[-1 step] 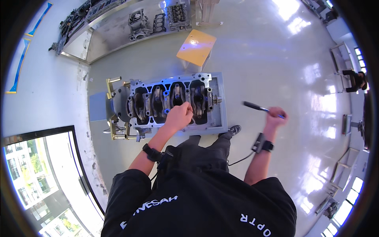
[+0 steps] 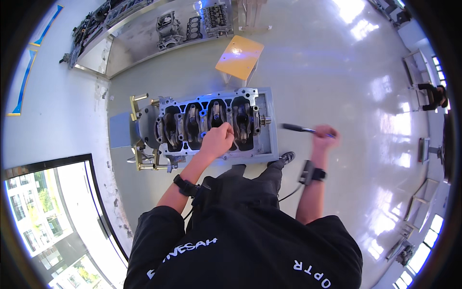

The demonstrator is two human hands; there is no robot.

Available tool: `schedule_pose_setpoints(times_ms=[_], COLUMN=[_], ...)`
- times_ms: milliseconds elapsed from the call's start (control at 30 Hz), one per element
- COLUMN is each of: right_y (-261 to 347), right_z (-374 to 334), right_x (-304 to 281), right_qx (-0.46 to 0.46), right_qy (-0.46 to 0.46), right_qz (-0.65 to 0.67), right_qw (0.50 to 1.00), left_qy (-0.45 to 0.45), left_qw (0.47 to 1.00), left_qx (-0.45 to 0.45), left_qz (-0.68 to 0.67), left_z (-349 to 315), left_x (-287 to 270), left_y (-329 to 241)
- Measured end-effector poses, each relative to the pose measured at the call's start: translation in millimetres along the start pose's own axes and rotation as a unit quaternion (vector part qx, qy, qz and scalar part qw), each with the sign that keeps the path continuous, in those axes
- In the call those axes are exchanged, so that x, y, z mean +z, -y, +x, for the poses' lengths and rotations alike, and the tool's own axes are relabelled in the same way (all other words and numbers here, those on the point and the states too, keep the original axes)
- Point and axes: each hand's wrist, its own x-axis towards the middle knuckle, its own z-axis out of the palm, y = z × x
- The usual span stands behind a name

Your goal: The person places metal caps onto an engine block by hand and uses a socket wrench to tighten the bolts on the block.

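An engine block (image 2: pixel 171 106) lies with its open crankcase facing up, and the crankshaft (image 2: pixel 192 120) shows along its middle. My left hand (image 2: pixel 217 140) is over the near side of the block, beside a bearing web between the two right-hand bays. Its fingers are curled together; whatever they pinch is hidden. Out to the right of the block, my right hand (image 2: pixel 326 138) is closed around a dark, bar-shaped hand tool (image 2: pixel 296 127). The tool points left toward the crankshaft end and stays apart from the block. Motion blurs it, so its kind is unclear.
The block rests on a grey tray-like stand (image 2: pixel 274 139) with a brass-coloured bracket (image 2: pixel 135 115) at its left. Beyond it stands a yellow-topped stool (image 2: pixel 239 58). A metal shelf (image 2: pixel 130 53) with engine parts is at far left. Another person (image 2: pixel 435 96) appears at far right.
My right hand and the dark tool have moved left and slightly up, closer to the block. My left hand has barely shifted.
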Motion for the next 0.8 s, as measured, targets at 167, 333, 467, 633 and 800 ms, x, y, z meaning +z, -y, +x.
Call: schedule_pose_setpoints(times_ms=[167, 333, 467, 633, 800], right_y=[-43.0, -28.7, -53.0, -98.4, -119.6], right_z=[-19.5, -16.5, -60.9, -129.9, -70.2], right_x=[14.5, 69.7, 193.2, 240.1, 136.0], right_qx=[0.139, 0.153, 0.189, 0.121, 0.247], right_qy=[0.009, 0.107, 0.352, 0.606, 0.5], right_qz=[0.017, -0.071, -0.117, -0.251, -0.433], right_qw=[0.99, 0.98, 0.909, 0.745, 0.708], left_qy=[-0.057, -0.058, -0.083, -0.141, -0.196], left_qw=[0.998, 0.998, 0.996, 0.987, 0.975], left_qx=[-0.019, -0.028, -0.018, -0.074, -0.08], left_qz=[-0.025, -0.025, -0.039, -0.034, -0.072], left_z=[-2.0, -6.3, -7.9, -14.9, -30.9], left_x=[-9.2, -4.9, -6.8, -21.2, -41.1], left_y=[2.7, 6.8, 13.9, 35.1, 49.9])
